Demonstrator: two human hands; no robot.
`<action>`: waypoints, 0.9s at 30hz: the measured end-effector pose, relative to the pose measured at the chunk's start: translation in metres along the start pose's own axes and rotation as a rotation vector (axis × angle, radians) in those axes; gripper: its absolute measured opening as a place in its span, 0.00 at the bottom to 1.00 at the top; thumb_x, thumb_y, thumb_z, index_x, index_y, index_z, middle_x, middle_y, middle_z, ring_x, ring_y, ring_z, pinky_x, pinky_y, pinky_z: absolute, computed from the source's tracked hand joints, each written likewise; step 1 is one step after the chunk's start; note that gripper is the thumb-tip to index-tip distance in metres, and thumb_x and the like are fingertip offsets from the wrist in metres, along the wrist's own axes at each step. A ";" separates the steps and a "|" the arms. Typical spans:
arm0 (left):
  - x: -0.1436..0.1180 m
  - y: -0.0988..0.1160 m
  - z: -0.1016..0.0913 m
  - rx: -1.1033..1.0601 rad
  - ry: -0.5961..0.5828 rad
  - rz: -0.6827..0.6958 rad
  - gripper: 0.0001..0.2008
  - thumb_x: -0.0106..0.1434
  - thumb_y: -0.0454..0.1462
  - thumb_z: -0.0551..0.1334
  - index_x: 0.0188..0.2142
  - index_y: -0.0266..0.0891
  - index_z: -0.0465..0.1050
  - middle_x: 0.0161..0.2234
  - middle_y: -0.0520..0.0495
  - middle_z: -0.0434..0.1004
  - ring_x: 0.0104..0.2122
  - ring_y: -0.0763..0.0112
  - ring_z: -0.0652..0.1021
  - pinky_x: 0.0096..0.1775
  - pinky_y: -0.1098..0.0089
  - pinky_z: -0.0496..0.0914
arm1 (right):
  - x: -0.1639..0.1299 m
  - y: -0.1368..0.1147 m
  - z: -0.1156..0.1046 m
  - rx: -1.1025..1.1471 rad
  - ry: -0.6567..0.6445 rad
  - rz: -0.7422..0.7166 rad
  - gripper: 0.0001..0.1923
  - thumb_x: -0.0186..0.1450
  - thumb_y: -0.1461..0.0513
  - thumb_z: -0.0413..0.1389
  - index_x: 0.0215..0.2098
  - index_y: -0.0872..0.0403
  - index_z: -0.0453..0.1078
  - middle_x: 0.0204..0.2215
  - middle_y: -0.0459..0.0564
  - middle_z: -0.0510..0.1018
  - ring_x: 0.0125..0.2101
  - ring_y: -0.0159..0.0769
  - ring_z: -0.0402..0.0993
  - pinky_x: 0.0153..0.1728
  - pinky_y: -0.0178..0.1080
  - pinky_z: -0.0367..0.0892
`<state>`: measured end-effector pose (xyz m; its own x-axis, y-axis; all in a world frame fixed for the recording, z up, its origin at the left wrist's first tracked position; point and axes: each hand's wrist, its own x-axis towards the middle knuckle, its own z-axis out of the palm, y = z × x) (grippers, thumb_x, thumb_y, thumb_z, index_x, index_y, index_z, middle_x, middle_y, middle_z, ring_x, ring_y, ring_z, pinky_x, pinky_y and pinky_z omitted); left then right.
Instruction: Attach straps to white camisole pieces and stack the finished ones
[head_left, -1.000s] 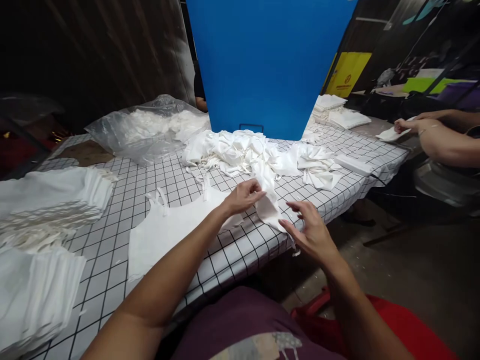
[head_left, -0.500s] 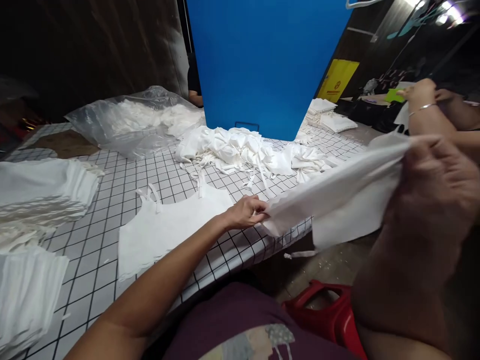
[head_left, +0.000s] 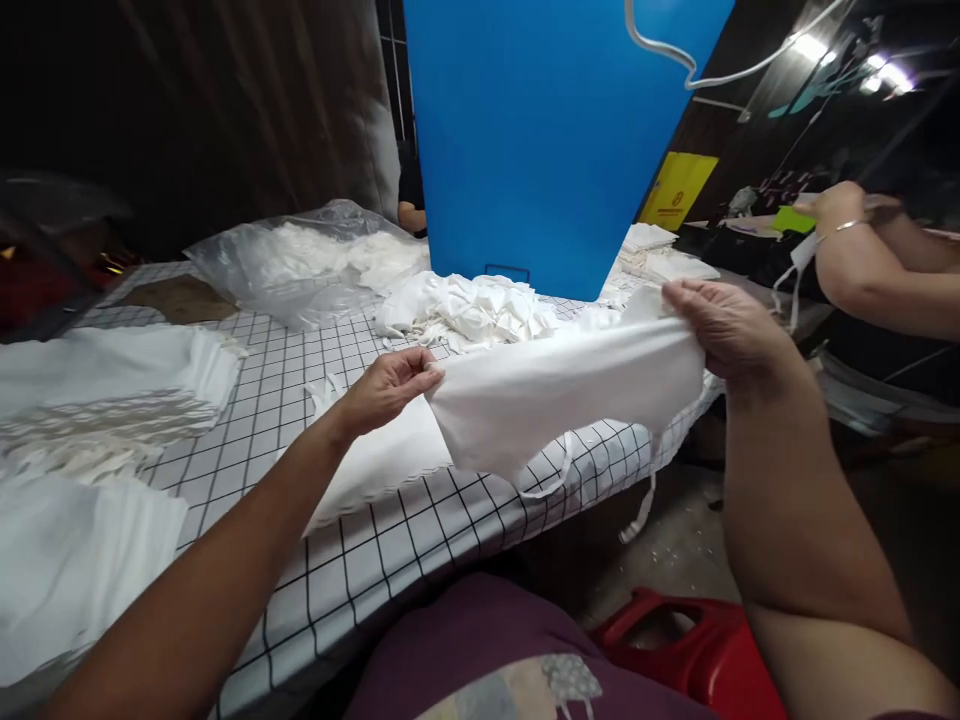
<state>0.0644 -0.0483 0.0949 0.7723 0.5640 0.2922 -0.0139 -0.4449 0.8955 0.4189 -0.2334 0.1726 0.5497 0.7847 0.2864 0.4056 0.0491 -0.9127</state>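
A white cloth piece (head_left: 570,395) with dangling ties hangs stretched in the air above the table's near edge. My left hand (head_left: 386,385) pinches its left end and my right hand (head_left: 720,325) grips its right end. Beneath it, another white cloth piece (head_left: 375,460) lies flat on the black-and-white checked table (head_left: 300,380). A loose heap of white cloth pieces (head_left: 480,305) sits farther back, in front of a blue panel (head_left: 547,140).
Stacks of folded white pieces (head_left: 105,390) fill the table's left side. A clear plastic bag (head_left: 300,265) of white cloth lies at the back left. Another person's arm (head_left: 870,270) works at the right. A red stool (head_left: 690,650) stands by my legs.
I pulled a white piece out of the heap and drew it out between both hands. It now hangs stretched and level, and my right hand has come back toward the table.
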 end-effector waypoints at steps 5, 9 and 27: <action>-0.023 0.008 -0.037 0.373 -0.065 0.004 0.15 0.63 0.48 0.63 0.33 0.38 0.76 0.32 0.49 0.73 0.34 0.69 0.73 0.40 0.69 0.69 | 0.009 -0.005 0.020 0.104 -0.109 0.005 0.12 0.67 0.57 0.60 0.31 0.57 0.67 0.22 0.43 0.67 0.20 0.23 0.61 0.22 0.34 0.54; -0.039 0.012 -0.046 0.491 -0.005 0.032 0.14 0.64 0.48 0.62 0.35 0.40 0.78 0.36 0.46 0.75 0.40 0.64 0.74 0.45 0.65 0.70 | 0.017 -0.012 0.038 0.118 -0.060 -0.128 0.11 0.71 0.61 0.55 0.30 0.55 0.65 0.23 0.43 0.65 0.22 0.24 0.59 0.25 0.37 0.57; -0.094 0.094 -0.105 -0.234 0.544 0.139 0.11 0.53 0.31 0.73 0.34 0.33 0.75 0.28 0.57 0.75 0.35 0.73 0.81 0.40 0.70 0.75 | 0.020 -0.079 0.052 0.177 -0.190 -0.300 0.16 0.62 0.59 0.66 0.49 0.53 0.78 0.42 0.51 0.81 0.36 0.30 0.77 0.36 0.41 0.70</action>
<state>-0.0761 -0.0701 0.1867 0.3187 0.8134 0.4866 -0.2783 -0.4104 0.8684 0.3593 -0.1895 0.2354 0.2744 0.8188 0.5042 0.3867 0.3860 -0.8375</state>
